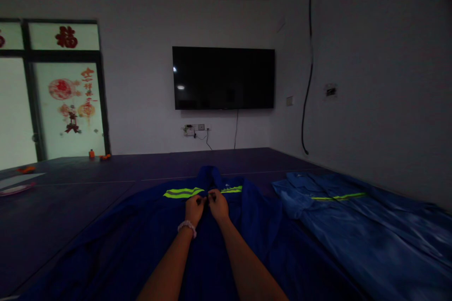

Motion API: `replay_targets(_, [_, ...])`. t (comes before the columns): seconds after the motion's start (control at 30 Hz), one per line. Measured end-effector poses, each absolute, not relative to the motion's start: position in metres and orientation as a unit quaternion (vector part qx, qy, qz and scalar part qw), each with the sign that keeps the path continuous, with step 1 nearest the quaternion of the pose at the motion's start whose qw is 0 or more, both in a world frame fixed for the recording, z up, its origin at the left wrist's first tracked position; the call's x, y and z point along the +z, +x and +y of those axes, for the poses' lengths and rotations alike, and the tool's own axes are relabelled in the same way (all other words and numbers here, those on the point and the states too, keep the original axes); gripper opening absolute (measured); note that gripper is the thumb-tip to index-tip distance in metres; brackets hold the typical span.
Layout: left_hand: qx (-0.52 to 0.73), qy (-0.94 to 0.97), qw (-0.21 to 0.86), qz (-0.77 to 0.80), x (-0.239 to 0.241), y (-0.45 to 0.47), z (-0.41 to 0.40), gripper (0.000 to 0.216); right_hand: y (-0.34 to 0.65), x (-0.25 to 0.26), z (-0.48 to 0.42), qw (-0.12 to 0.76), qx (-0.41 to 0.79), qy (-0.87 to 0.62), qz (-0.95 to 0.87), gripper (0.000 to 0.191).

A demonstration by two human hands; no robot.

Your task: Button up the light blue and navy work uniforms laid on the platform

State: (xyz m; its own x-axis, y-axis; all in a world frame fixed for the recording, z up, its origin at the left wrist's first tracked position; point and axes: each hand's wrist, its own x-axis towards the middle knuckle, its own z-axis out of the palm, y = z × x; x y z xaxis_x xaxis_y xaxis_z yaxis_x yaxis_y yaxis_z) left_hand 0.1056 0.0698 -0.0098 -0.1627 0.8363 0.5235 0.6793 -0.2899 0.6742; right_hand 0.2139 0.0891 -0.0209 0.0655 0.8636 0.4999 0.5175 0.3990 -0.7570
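Observation:
A dark blue work jacket point(148, 225) with a yellow-green reflective stripe point(181, 193) lies spread on the dark table in front of me. My left hand point(194, 209), with a pale bead bracelet at the wrist, and my right hand point(218, 204) meet at the jacket's front opening just below the collar point(210, 175). Both hands are closed in a pinch on the jacket's front edges, fingertips touching. What exactly sits between the fingers is too dark to see.
A second, lighter blue jacket point(353, 225) lies on the table at the right. The dark table point(70, 197) stretches far left, with a pink plate point(14, 190) and small orange items point(92, 154) near its edges. A wall-mounted TV point(223, 78) hangs ahead.

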Motion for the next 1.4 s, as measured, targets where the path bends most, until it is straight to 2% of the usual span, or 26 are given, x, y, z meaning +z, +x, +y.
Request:
replay_targets(0.13, [0.485,0.642,0.104,0.585,-0.010,0.103,0.069,0.011,0.212,-0.027,0.094,0.562,0.184,-0.479,-0.649,0.045])
replay_targets(0.27, [0.469,0.649,0.128,0.585,-0.010,0.104,0.067,0.007,0.209,-0.027,0.094,0.536,0.177,-0.485,-0.668,0.053])
replay_targets(0.47, [0.444,0.651,0.149,0.597,-0.009,0.103,0.069,0.010,0.213,-0.017,0.088,0.498,0.124,-0.550,-0.659,0.047])
replay_targets(0.63, [0.422,0.652,0.165,0.608,-0.009,0.097,0.072,0.026,0.218,-0.011,0.080,0.425,0.113,-0.620,-0.650,0.026])
replay_targets(0.87, [0.405,0.652,0.186,0.613,-0.006,0.093,0.060,0.043,0.217,-0.014,0.059,0.381,0.113,-0.602,-0.693,0.026])
replay_targets(1.07, [0.404,0.642,0.156,0.633,-0.011,0.097,0.039,0.036,0.215,-0.017,0.038,0.363,0.106,-0.554,-0.741,0.020])
replay_targets(1.2, [0.412,0.630,0.130,0.645,-0.013,0.102,0.031,0.024,0.212,-0.019,0.033,0.364,0.106,-0.539,-0.752,0.022])
replay_targets(1.4, [0.423,0.623,0.117,0.648,-0.014,0.101,0.027,0.019,0.215,-0.019,0.035,0.378,0.111,-0.544,-0.741,0.022])
